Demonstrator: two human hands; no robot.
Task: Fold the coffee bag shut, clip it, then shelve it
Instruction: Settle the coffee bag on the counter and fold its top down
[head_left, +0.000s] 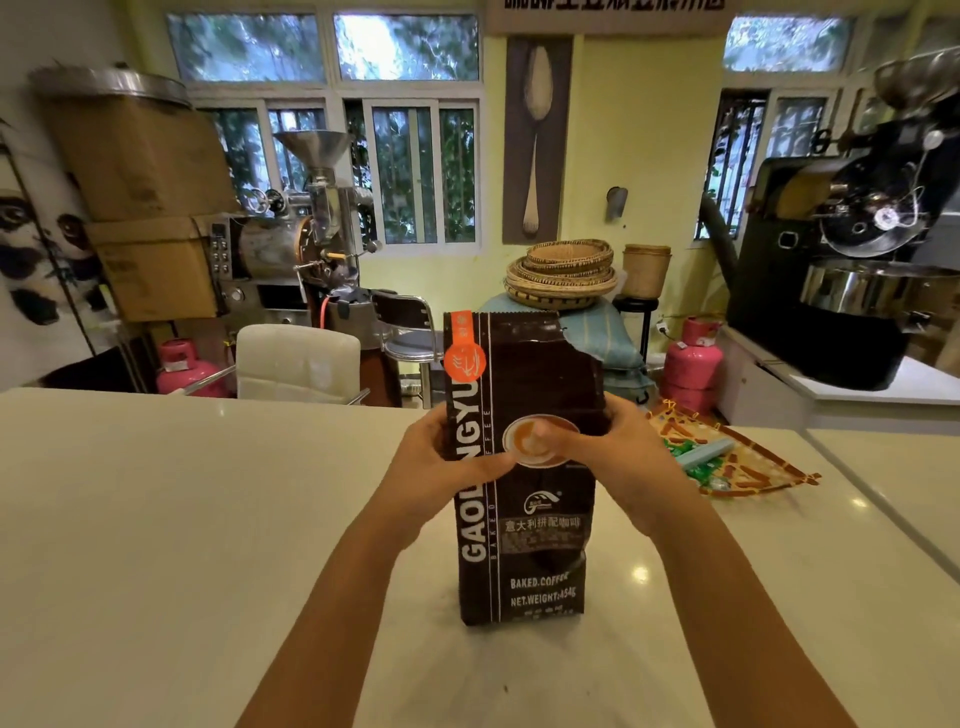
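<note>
A tall dark brown coffee bag (524, 551) with an orange label stands upright on the white counter (182, 519). Its top is open, unfolded and torn at the right corner. My left hand (441, 467) grips the bag's left side at mid-height, thumb across the front. My right hand (608, 457) holds the right side, thumb pressed on the coffee-cup picture. A light blue clip (706, 452) lies in a patterned tray (737, 462) to the right of the bag.
The patterned tray also holds green wrapped items. Beyond the counter stand a white chair (296, 361), pink gas cylinders (691, 358), coffee roasters, cardboard boxes and stacked woven baskets (563, 273). A second counter (883, 395) runs along the right.
</note>
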